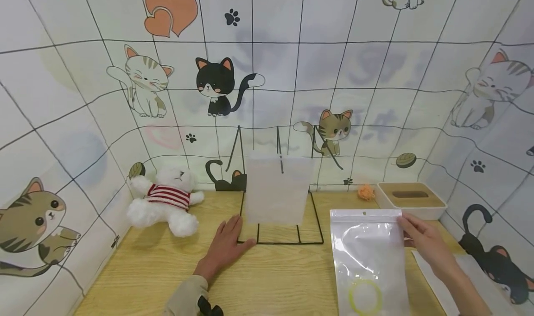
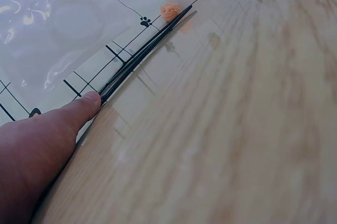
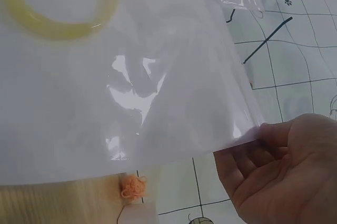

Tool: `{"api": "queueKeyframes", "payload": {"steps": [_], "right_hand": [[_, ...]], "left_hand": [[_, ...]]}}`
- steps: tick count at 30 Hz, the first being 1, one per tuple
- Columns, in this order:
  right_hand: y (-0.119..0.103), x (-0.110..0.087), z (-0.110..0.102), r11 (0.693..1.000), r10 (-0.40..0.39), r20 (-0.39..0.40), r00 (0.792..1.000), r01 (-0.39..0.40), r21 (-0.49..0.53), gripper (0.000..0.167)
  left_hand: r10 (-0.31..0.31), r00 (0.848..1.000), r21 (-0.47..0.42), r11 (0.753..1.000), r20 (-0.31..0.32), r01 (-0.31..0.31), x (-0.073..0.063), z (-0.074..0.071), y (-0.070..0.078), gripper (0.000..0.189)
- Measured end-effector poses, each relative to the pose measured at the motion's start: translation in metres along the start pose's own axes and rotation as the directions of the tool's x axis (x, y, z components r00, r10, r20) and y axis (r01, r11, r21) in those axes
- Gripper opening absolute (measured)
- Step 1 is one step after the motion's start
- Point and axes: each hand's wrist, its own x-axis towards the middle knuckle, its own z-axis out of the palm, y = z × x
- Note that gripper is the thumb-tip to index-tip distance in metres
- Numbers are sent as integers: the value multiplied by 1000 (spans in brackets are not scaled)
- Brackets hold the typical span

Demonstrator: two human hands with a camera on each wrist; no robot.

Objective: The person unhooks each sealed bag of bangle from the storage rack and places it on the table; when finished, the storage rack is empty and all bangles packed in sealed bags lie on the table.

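My right hand (image 1: 425,239) pinches the top right corner of a clear-fronted plastic zip bag (image 1: 367,246). Inside the bag shows a yellow ring (image 1: 365,296), also visible in the right wrist view. The bag's lower end runs out of the head view. On the table my left hand (image 1: 225,244) lies flat with fingers extended, touching the left front corner of a black wire rack (image 1: 288,243). A whitish translucent bag (image 1: 277,191) hangs on the rack's middle. In the left wrist view, the thumb (image 2: 84,109) touches the rack's black wire (image 2: 142,50).
A white plush bear (image 1: 171,200) in a striped shirt lies at the back left. An orange yarn ball (image 1: 366,192) sits beside a white tissue box (image 1: 410,205) with a wooden lid. Under the right forearm lies a white sheet-like item (image 1: 479,279). Cat-patterned cloth walls surround the table.
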Motion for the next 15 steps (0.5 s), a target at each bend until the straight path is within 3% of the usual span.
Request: {"api": "queueKeyframes", "payload": {"steps": [7,15], "right_hand": [[9,6,3,999,31,30,999,-30,-25,53],[21,14,2,990,118,105,987,-110,-87,61]], "left_hand": [[5,1000,6,1000,-16,-5,1,0,-1,91],[17,1000,12,1000,-25,-17,2,1,-3,91]]}}
